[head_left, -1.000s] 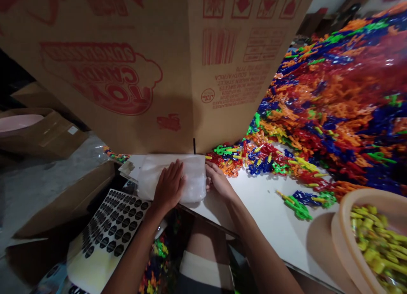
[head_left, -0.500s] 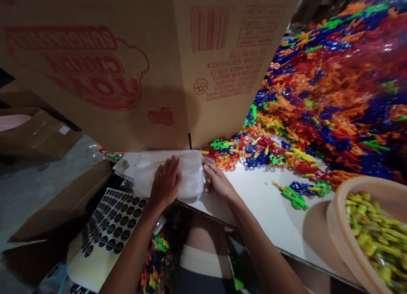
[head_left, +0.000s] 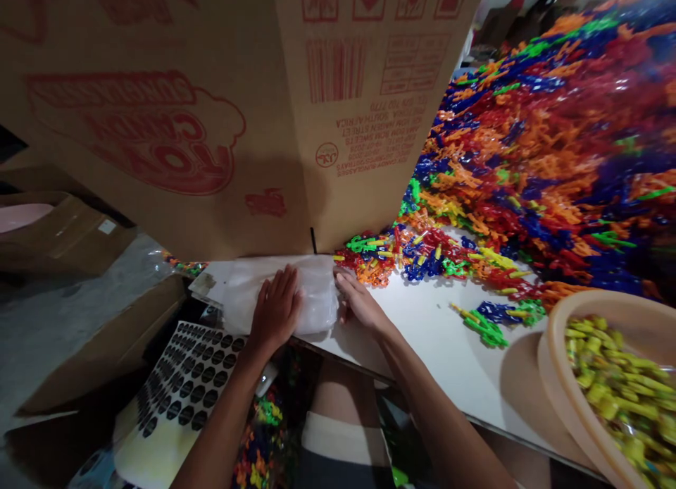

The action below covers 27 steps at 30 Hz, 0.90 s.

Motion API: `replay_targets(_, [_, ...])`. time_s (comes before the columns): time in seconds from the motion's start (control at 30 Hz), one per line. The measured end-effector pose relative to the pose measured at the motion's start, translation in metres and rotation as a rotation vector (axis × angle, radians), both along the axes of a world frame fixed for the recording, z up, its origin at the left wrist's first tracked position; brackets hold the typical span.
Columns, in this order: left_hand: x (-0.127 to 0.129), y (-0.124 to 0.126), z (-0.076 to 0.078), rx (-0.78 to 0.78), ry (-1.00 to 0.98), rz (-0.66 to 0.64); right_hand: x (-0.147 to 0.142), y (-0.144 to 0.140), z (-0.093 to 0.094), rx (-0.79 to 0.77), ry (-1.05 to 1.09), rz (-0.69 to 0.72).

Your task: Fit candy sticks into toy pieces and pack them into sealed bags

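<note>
Left hand (head_left: 275,311) lies flat, fingers spread, pressing the stack of clear plastic bags (head_left: 317,299). Right hand (head_left: 358,300) touches the stack's right edge; its grip cannot be told. The stack rests at the white tabletop's (head_left: 438,348) near edge, against a printed cardboard box (head_left: 222,122). Coloured plastic pieces (head_left: 528,158) heaped right.

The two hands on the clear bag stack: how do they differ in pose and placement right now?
The left hand lies flat, palm down, on top of the clear bag stack; the right hand sits at the stack's right edge, fingers curled against its side. The left hand covers the stack's middle, while the right hand rests mostly on the white table. Both touch the stack, just below the cardboard box.
</note>
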<state>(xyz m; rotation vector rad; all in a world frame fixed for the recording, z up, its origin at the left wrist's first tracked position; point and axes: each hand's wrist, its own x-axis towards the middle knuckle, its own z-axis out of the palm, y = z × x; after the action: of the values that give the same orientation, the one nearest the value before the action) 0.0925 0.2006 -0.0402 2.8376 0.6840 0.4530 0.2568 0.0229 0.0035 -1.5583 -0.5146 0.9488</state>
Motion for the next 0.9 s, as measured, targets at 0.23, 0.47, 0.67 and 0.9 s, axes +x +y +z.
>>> replay_targets(0.23, [0.002, -0.001, 0.001, -0.141, -0.093, -0.025, -0.005, 0.002, 0.001, -0.015, -0.051, -0.014])
replay_targets(0.47, [-0.015, -0.001, 0.024, -0.375, -0.254, 0.011, -0.011, -0.010, 0.006, 0.001, -0.124, -0.087])
replay_targets(0.67, [-0.157, -0.054, 0.014, -0.633, -0.540, 0.493, -0.037, -0.049, 0.000, 0.080, -0.204, -0.291])
replay_targets(0.9, [-0.303, -0.145, -0.037, -0.961, -0.538, 1.071, -0.078, -0.091, 0.005, 0.022, -0.383, -0.366])
